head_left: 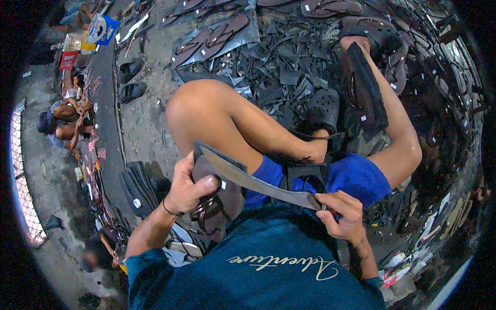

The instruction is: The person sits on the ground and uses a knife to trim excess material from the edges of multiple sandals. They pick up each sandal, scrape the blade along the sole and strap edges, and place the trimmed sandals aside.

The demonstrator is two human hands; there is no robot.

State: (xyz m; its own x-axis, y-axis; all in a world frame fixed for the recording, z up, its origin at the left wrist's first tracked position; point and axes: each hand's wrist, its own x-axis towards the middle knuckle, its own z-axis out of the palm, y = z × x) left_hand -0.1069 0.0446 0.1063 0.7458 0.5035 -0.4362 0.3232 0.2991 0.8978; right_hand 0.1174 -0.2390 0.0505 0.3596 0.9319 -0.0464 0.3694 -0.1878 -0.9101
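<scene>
Dim, grainy light around me, bright glare at the mesh (25, 194) far left, sheen on my blade (258, 185), curved edges, black corners.

From afar, I saw a grey concrete floor (151, 88) strewn with black offcuts (266, 64). Beside them lay a grey sheet (251, 37) bearing brown flip-flops (231, 28); farther left, a pair of black sandals (132, 93) rested directly on the concrete.

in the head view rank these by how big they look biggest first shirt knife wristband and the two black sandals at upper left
1. Shirt
2. Knife
3. Upper sandal and lower sandal: too alike to rank
4. Wristband

The sandals lie farther off, so real size is unsure.
</scene>
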